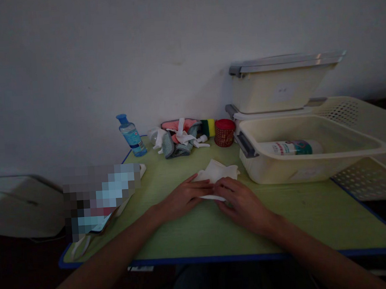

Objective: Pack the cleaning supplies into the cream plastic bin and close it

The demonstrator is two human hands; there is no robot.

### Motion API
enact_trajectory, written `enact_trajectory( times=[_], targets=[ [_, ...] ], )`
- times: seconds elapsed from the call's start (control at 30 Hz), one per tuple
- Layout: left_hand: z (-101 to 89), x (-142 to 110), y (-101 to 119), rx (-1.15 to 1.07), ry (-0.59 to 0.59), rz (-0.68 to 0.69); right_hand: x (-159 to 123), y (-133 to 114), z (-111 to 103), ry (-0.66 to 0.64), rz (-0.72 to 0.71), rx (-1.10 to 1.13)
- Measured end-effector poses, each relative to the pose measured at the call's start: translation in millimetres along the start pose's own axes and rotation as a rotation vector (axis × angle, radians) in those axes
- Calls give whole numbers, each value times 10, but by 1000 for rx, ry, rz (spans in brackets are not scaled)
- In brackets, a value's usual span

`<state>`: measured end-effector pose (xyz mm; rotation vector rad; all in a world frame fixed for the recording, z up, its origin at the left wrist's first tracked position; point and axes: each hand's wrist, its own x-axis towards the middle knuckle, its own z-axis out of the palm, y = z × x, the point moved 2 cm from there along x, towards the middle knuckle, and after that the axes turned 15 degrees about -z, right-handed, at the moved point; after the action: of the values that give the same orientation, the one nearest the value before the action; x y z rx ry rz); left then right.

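Observation:
A white folded cloth [217,171] lies on the green table [192,231] in front of me. My left hand [183,198] rests flat on the cloth's near left edge, fingers stretched toward the middle. My right hand [240,202] lies over the near right part of the cloth, fingers curled down onto it. The fingertips of both hands almost meet on the cloth. The cloth's near edge is hidden under the hands.
A cream plastic tub [312,165] holding a bottle [289,147] stands right, lidded bins [281,86] behind it. At the back: a blue water bottle [131,135], a pile of cloths [181,138], a sponge [208,127], a red basket [225,133]. A blurred object [100,198] lies left.

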<state>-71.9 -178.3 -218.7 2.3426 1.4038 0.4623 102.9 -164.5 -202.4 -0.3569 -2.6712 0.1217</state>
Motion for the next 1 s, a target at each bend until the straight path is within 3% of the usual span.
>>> enact_trajectory(
  times=[0.2, 0.37, 0.47, 0.7, 0.77, 0.87, 1.0],
  targets=[
    [-93, 19, -48, -297, 223, -27, 36, 54, -146, 99, 31, 88],
    [-254, 9, -43, -527, 359, -193, 128, 95, -355, 197, 18, 58],
    [-384, -14, -21, -580, 439, -296, 215, 97, -497, 255, 8, 45],
    [-793, -119, 294, -535, 556, -285, 356, -14, -852, 400, 13, 164],
    [-880, -182, 434, -551, 529, -319, 346, -69, -932, 429, 55, 254],
    [-917, -254, 587, -652, 391, -422, 298, -133, -1004, 440, 126, 374],
    [-786, -192, 514, -943, 225, -594, 258, -49, -914, 402, 207, 412]
  ],
)
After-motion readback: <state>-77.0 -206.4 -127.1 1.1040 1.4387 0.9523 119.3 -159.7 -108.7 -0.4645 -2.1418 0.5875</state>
